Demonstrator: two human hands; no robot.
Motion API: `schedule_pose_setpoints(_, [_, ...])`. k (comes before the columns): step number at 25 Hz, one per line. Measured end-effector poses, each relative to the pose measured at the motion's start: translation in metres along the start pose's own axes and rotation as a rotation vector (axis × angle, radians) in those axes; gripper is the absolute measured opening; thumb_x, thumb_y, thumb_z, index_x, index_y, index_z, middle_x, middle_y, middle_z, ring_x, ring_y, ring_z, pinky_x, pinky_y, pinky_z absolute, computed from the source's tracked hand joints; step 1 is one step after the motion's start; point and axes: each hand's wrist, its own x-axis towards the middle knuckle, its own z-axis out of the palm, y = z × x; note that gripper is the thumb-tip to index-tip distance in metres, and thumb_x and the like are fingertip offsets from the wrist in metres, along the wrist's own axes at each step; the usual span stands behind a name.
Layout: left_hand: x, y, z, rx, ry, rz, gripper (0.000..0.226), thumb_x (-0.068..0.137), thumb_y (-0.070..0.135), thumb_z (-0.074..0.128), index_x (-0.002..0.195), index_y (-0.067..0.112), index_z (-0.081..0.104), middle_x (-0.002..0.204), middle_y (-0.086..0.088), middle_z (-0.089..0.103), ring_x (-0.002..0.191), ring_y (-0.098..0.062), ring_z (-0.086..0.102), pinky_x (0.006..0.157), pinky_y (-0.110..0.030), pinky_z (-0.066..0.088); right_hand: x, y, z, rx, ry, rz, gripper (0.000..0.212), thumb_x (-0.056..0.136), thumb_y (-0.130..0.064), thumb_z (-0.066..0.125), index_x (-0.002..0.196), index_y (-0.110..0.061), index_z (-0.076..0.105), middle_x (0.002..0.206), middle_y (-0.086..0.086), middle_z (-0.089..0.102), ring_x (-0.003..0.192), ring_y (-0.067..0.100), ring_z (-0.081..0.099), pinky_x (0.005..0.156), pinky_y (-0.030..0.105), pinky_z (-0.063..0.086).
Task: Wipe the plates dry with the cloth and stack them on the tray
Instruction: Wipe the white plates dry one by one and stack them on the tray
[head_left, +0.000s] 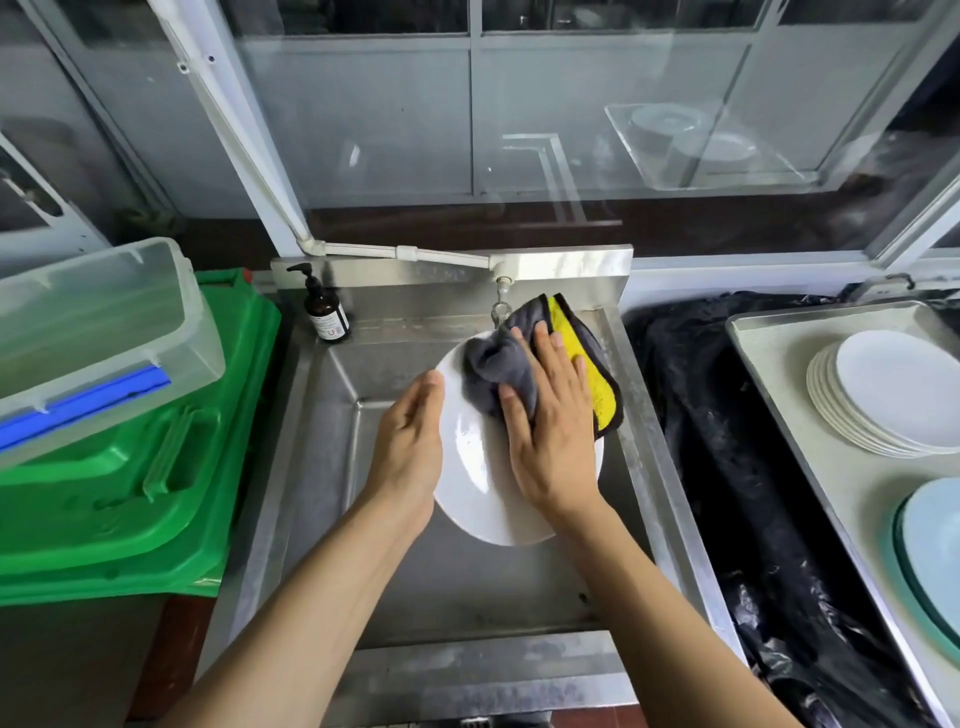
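A white plate (483, 488) is being held tilted over the steel sink (322, 467). Its left rim is being steadied by the left hand (410, 447), the grip released, fingers straight along the edge. A grey and yellow cloth (524, 364) is being pressed onto the plate's upper part by the right hand (550, 421), its grip likewise released and laid flat. On the tray (779, 338) at the right, a stack (883, 400) of white plates is being kept, with bluish plates (930, 551) nearer. A soap bottle (324, 312) is being kept at the sink's back corner.
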Motion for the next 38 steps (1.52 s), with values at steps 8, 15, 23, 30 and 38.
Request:
schedule_pose_setpoints(8, [0.006,0.004,-0.003,-0.029,0.065,-0.02,0.019,0.104,0.027,0.053,0.1,0.026,0.072,0.111,0.007,0.075,0.114,-0.014,0.066,0.102,-0.031,0.049,-0.005,-0.005,0.008,0.123,-0.042,-0.045,0.05,0.107,-0.033,0.048,0.155,-0.021,0.041,0.163,0.003,0.039,0.155,0.015,0.029,0.127,0.049,0.021])
schedule_pose_setpoints(15, [0.006,0.009,-0.001,-0.065,0.142,-0.047,0.023,0.104,0.022,0.052,0.092,0.026,0.071,0.096,0.012,0.075,0.107,-0.016,0.067,0.095,-0.027,0.053,-0.025,-0.012,0.017,0.157,-0.136,-0.116,0.053,0.108,-0.036,0.045,0.156,-0.015,0.041,0.164,0.003,0.037,0.155,0.018,0.029,0.126,0.05,0.024])
schedule_pose_setpoints(23, [0.003,0.017,0.001,-0.152,0.183,-0.151,0.021,0.101,0.027,0.058,0.087,0.021,0.073,0.092,0.002,0.077,0.097,-0.02,0.07,0.092,-0.035,0.055,-0.043,-0.027,0.014,0.208,-0.211,-0.176,0.051,0.11,-0.037,0.042,0.155,-0.014,0.045,0.163,-0.004,0.041,0.155,0.013,0.029,0.127,0.045,0.021])
schedule_pose_setpoints(30, [0.004,0.021,0.008,-0.089,0.206,-0.09,0.024,0.102,0.029,0.057,0.083,0.028,0.073,0.084,0.015,0.075,0.101,-0.017,0.07,0.098,-0.035,0.053,-0.033,-0.032,0.016,0.26,-0.171,0.019,0.049,0.109,-0.033,0.045,0.157,-0.027,0.038,0.167,-0.005,0.032,0.157,0.008,0.02,0.129,0.044,0.015])
schedule_pose_setpoints(38, [0.012,0.024,0.0,-0.096,0.194,-0.073,0.021,0.103,0.033,0.054,0.09,0.029,0.07,0.09,0.011,0.076,0.094,-0.015,0.071,0.084,-0.031,0.059,-0.026,-0.027,0.009,0.279,-0.179,0.107,0.049,0.109,-0.027,0.049,0.157,-0.019,0.041,0.166,-0.004,0.033,0.157,0.006,0.021,0.129,0.046,0.018])
